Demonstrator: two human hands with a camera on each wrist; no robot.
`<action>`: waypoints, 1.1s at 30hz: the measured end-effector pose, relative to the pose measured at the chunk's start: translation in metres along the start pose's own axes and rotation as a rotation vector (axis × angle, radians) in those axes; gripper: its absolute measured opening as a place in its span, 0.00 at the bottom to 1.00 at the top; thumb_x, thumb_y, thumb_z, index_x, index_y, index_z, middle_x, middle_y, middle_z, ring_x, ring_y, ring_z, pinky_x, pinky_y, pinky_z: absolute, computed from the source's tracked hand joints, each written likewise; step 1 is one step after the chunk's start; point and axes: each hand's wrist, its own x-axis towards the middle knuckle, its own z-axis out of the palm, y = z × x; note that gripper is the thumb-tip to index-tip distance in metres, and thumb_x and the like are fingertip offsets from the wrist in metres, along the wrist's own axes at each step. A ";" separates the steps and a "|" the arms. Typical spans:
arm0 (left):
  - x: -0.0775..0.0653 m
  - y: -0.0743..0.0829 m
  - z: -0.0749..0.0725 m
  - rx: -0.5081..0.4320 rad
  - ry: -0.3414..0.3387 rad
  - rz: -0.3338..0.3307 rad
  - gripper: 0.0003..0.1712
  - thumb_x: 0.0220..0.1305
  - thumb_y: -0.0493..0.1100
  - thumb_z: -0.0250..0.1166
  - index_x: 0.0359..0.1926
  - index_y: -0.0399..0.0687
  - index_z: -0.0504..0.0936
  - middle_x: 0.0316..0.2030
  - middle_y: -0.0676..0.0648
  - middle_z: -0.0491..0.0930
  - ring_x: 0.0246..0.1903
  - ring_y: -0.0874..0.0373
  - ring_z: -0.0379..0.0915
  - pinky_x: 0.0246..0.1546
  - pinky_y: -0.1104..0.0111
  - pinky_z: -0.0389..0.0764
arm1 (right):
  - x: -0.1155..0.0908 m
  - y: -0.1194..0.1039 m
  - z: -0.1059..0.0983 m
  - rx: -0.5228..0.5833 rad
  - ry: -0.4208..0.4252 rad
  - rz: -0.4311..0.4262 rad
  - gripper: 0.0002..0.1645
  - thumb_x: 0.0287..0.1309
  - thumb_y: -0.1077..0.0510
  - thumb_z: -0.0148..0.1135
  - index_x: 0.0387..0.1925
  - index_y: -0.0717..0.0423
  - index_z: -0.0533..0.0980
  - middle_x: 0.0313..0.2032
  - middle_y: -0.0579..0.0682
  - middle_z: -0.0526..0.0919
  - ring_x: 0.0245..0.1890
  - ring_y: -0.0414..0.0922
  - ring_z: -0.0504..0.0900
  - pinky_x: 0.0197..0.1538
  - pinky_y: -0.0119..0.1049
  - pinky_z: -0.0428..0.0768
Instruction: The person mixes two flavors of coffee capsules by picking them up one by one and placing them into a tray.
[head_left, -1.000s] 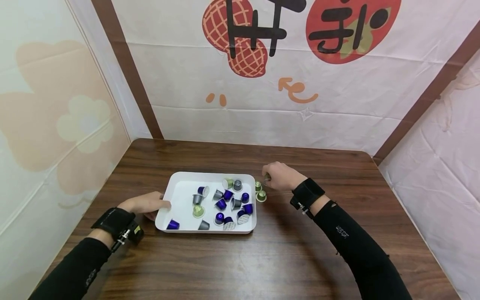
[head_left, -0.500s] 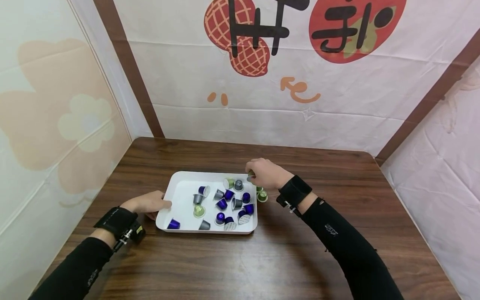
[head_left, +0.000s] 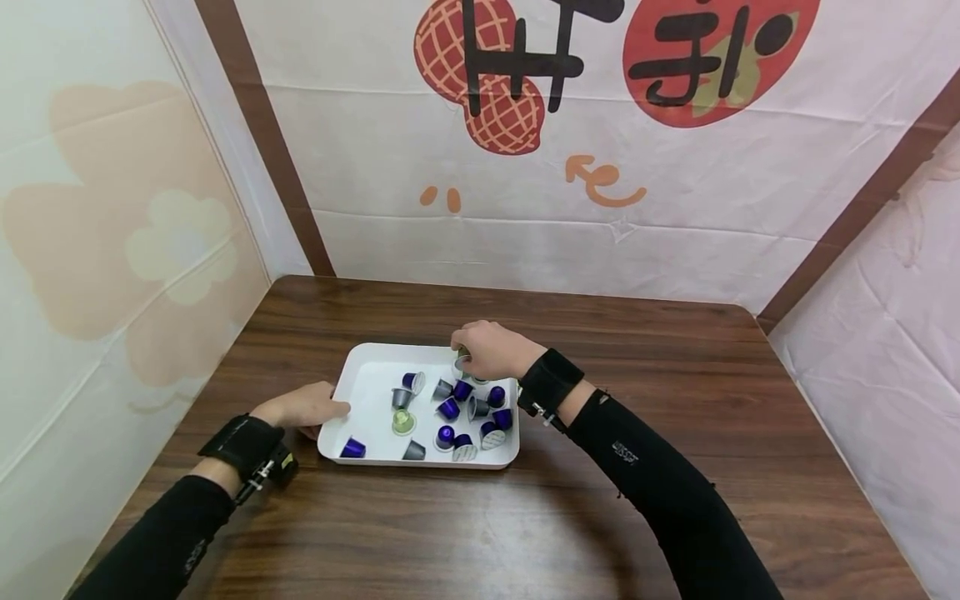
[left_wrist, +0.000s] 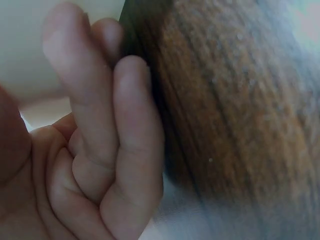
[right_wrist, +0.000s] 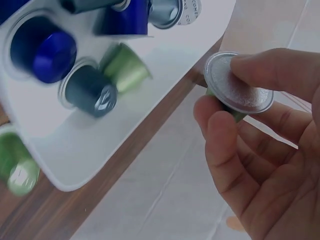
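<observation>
My left hand grips the left rim of a white tray, thumb over the edge and fingers beneath. Seen from the left wrist, those fingers lie between the tray's underside and the wooden table. Above the tray's far right part, my right hand pinches a green coffee capsule with its silver foil lid turned toward the wrist camera. Several capsules lie scattered in the tray: blue ones, grey ones and a light green one.
One green capsule sits on the table just outside the tray's right edge, mostly hidden from the head view by my right hand. The dark wooden table extends around the tray. Printed fabric walls stand behind and at both sides.
My right hand has moved left from beside the tray to above it, carrying the green capsule. The left hand keeps its grip on the tray.
</observation>
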 end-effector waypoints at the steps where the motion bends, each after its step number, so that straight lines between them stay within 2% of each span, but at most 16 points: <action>1: 0.000 0.000 0.000 0.007 0.001 -0.001 0.14 0.66 0.43 0.53 0.39 0.34 0.76 0.26 0.47 0.79 0.24 0.57 0.76 0.25 0.63 0.78 | 0.003 -0.002 0.001 0.004 -0.008 -0.001 0.17 0.62 0.60 0.57 0.51 0.60 0.76 0.46 0.53 0.78 0.35 0.41 0.73 0.41 0.32 0.73; 6: 0.000 0.001 0.001 0.023 0.006 -0.013 0.14 0.66 0.43 0.53 0.39 0.34 0.76 0.26 0.47 0.79 0.23 0.57 0.76 0.24 0.63 0.77 | 0.015 -0.006 0.007 0.015 -0.030 0.019 0.18 0.61 0.60 0.58 0.52 0.61 0.76 0.45 0.51 0.78 0.36 0.40 0.74 0.43 0.31 0.74; 14: 0.000 -0.001 0.000 0.025 0.005 -0.041 0.14 0.66 0.43 0.53 0.39 0.33 0.75 0.27 0.46 0.79 0.23 0.56 0.76 0.24 0.64 0.78 | 0.030 -0.006 0.018 0.005 -0.062 0.027 0.18 0.62 0.59 0.57 0.53 0.58 0.76 0.45 0.50 0.78 0.34 0.40 0.73 0.40 0.29 0.73; 19: 0.002 -0.001 0.000 0.034 0.008 -0.032 0.15 0.66 0.43 0.53 0.41 0.32 0.75 0.28 0.45 0.79 0.24 0.56 0.76 0.25 0.63 0.78 | 0.037 -0.008 0.019 0.008 -0.071 0.039 0.17 0.62 0.58 0.57 0.52 0.58 0.76 0.43 0.50 0.78 0.34 0.40 0.73 0.40 0.30 0.73; 29: 0.003 0.000 -0.001 0.031 0.003 -0.031 0.16 0.66 0.43 0.53 0.42 0.31 0.75 0.28 0.45 0.79 0.25 0.56 0.76 0.26 0.62 0.79 | 0.045 -0.008 0.024 0.013 -0.066 0.038 0.18 0.63 0.56 0.58 0.53 0.58 0.76 0.48 0.52 0.78 0.44 0.43 0.77 0.47 0.34 0.74; 33: 0.003 -0.001 -0.001 0.028 -0.001 -0.033 0.17 0.66 0.43 0.53 0.43 0.31 0.75 0.29 0.46 0.79 0.25 0.56 0.76 0.26 0.62 0.79 | 0.041 -0.003 0.023 0.015 -0.057 0.041 0.18 0.63 0.56 0.58 0.53 0.58 0.76 0.49 0.53 0.78 0.44 0.44 0.77 0.46 0.34 0.74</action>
